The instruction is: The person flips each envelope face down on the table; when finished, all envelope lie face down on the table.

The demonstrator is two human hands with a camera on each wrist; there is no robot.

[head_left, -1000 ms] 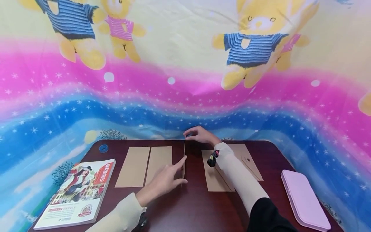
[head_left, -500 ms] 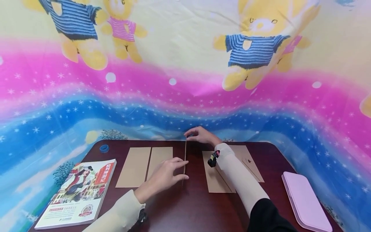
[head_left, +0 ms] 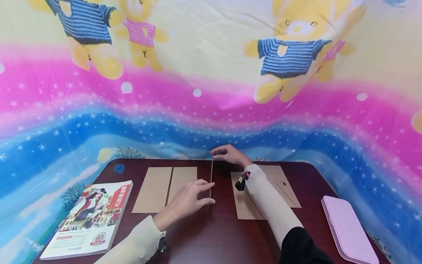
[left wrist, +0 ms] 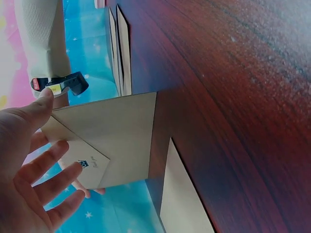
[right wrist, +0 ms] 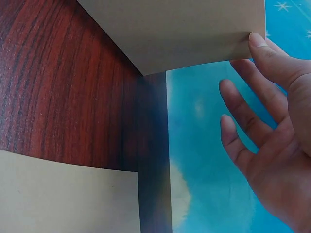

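A brown paper envelope [left wrist: 121,138] stands on edge across the middle of the table, nearly edge-on in the head view. Its pointed flap, with a small dark print, faces the left hand in the left wrist view. The right hand [head_left: 229,154] pinches the far upper corner, thumb on one face and fingertips behind. At the near upper corner, the left hand [head_left: 188,196] holds the edge between thumb and index finger, its other fingers spread beside the flap. Two flat envelopes lie side by side to the left: an outer envelope [head_left: 152,190] and an inner envelope [head_left: 184,176].
More brown envelopes [head_left: 248,211] lie right, partly under the right forearm; one shows a printed flap. A book [head_left: 87,220] lies at the left edge, a blue tape ring [head_left: 119,168] behind it. A pink case [head_left: 349,229] lies far right. A patterned cloth [head_left: 211,110] hangs behind the table.
The left index finger has drawn from pointing along the envelope to bent over its edge, and the thumb has risen slightly. The right hand keeps its pinch on the far corner.
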